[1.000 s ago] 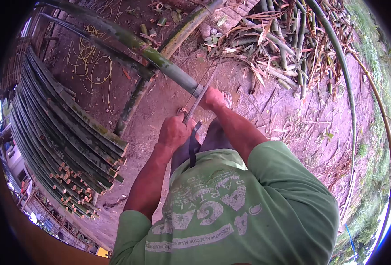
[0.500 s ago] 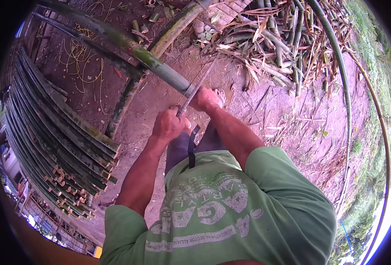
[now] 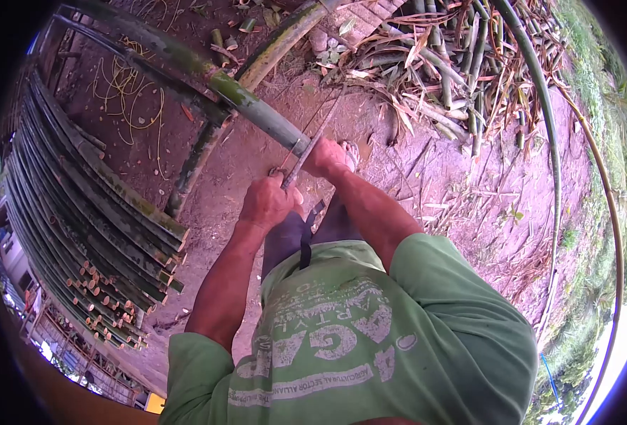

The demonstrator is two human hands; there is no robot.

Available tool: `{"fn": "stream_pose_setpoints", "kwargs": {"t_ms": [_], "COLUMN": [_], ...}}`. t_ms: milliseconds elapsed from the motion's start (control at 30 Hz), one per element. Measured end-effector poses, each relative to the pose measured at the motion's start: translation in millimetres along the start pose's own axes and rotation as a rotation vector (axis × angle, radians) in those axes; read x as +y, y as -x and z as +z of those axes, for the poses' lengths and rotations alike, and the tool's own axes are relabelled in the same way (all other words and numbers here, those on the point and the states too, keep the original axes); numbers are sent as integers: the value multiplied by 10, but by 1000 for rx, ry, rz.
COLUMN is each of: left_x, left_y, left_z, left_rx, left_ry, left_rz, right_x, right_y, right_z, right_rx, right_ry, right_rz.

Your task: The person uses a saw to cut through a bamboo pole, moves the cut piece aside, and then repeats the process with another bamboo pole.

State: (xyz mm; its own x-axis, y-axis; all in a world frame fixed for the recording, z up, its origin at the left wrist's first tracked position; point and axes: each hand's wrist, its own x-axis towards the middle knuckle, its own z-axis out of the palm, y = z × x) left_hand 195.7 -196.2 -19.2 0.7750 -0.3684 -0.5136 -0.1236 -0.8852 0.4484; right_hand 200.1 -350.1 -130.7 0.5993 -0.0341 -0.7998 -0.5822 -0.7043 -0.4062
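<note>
My left hand [image 3: 265,202] is closed around the near end of a long, thin saw-like tool [image 3: 311,145]. The tool slants up and to the right, across the end of a thick green bamboo pole [image 3: 264,117]. My right hand [image 3: 324,157] is closed on the pole's near end, just right of the tool. Its fingertips are partly hidden. The pole rests over a slanting bamboo support [image 3: 285,44] and runs to the upper left.
Many cut bamboo poles [image 3: 80,205] lie stacked at the left. Yellow cord [image 3: 126,85] lies on the ground beyond. Cut pieces and dry husks [image 3: 448,78] are heaped at the upper right. Long bent stems [image 3: 549,120] arch along the right. My sandalled foot [image 3: 352,152] shows beside my right hand.
The view has shifted slightly. My left hand and the tool sit a little lower and farther left, while my right hand stays at the pole's end.
</note>
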Motion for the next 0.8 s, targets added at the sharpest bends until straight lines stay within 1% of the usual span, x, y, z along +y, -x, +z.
{"fn": "stream_pose_setpoints", "kwargs": {"t_ms": [33,67,133,167,233,267,300,333,400,467,500,533,567,600,633,667,700,767,800], "left_x": [-26,12,136,95,62,74,69,45,-2,25,20,-19,-35,11,57,72,70,6,-47], "left_y": [-1,97,677,991,1358,1331,1207,1003,236,-272,-239,-31,43,179,570,839,910,1095,998], "left_z": [-63,-124,-499,-667,-738,-696,-625,-524,-165,94,77,51,-3,-157,-321,-391,-431,-457,-405], "left_rx": [7,-9,-64,-103,-74,-65,-57,-52,6,6,11,2,17,15,-21,-36,-20,-48,-26], "left_ry": [1,11,16,10,26,24,20,16,-45,-47,-29,-17,-8,-15,-23,-28,-29,-25,-11], "left_rz": [17,-11,-82,-106,-109,-124,-132,-131,-46,-37,-23,-29,-13,-22,-68,-95,-92,-106,-88], "right_x": [-95,-34,86,72,167,221,303,268,136,101,-36,-132,179,100,-39,-134,-11,37,38], "right_y": [41,-40,-208,-205,-333,-425,-499,-489,-287,-201,-77,58,-334,-314,-38,62,-91,-34,-115], "right_z": [-123,-125,118,94,290,373,428,356,227,127,-79,-119,244,94,54,-38,95,225,166], "right_rx": [-11,15,22,-10,11,26,65,63,43,36,22,-18,62,63,14,-3,71,64,75], "right_ry": [-3,-1,-16,40,31,44,-4,3,19,47,63,75,27,22,14,18,53,53,55], "right_rz": [6,-8,-50,-53,-11,-4,-75,-49,20,12,11,9,6,11,23,29,-12,-13,-22]}}
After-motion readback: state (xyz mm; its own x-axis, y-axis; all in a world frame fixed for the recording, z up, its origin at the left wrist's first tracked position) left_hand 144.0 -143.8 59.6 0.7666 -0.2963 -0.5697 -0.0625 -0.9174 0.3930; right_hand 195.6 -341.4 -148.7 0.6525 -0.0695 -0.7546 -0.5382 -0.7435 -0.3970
